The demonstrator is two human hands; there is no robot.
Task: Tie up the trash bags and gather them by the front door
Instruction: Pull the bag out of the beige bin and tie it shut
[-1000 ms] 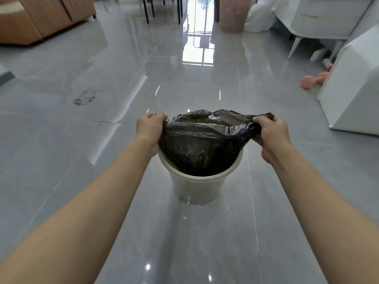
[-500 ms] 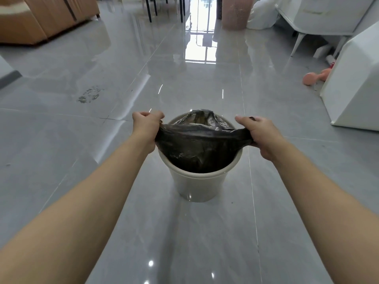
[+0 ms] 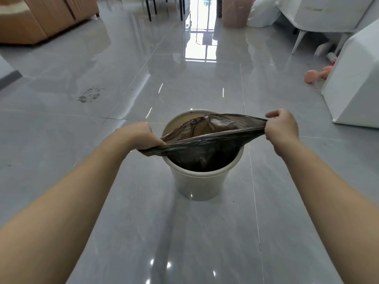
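A black trash bag (image 3: 202, 155) sits inside a cream plastic bin (image 3: 200, 184) on the grey tiled floor in front of me. My left hand (image 3: 142, 135) grips the bag's rim at the bin's left side. My right hand (image 3: 282, 127) grips the opposite end of the rim, past the bin's right edge and a little higher. The rim is stretched taut between both hands into a narrow slit, through which some brownish contents show. The bag's lower part stays in the bin.
A white cabinet (image 3: 354, 83) stands at the right, with a pink object (image 3: 316, 74) on the floor beside it. A pink basket (image 3: 234, 12) and a white bag (image 3: 262, 15) sit at the back. Wooden furniture (image 3: 43, 17) fills the back left. A smudge (image 3: 90, 95) marks the floor.
My hands have pulled farther apart, the right one going right and up, the left one dropping lower. The bag's rim is stretched longer and flatter across the bin.
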